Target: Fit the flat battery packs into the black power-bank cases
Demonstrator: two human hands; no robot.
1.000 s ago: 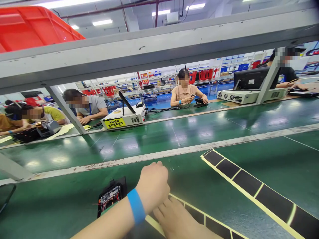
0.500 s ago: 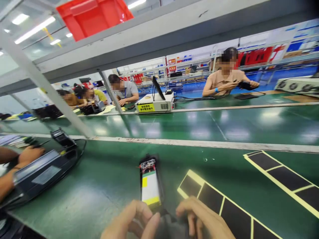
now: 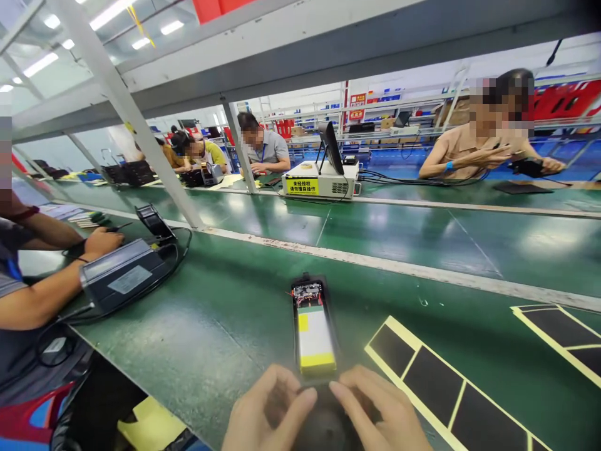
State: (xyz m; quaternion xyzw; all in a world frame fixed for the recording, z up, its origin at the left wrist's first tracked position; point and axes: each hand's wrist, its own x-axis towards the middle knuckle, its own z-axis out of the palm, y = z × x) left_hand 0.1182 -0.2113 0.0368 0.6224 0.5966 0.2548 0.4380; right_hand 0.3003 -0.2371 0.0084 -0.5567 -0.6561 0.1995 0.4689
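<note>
My left hand and my right hand are at the bottom centre, fingers pinched on the upper corners of a dark, blurred piece between them. Just beyond my fingertips lies an open black device casing on the green bench. It holds a white battery pack with yellow tape, and a small circuit board with red wires at its far end. To the right is a yellow-edged sheet of black rectangular stickers.
A second sticker sheet lies far right. At left, another person's arm reaches over a black boxed unit with cables. A white strip crosses the bench; beyond it stand a white instrument and seated people. A slanted post rises left.
The view has swung left, so the bench items sit further right. My right fingers, apart before, have closed onto the dark piece, and both hands are now nearly level.
</note>
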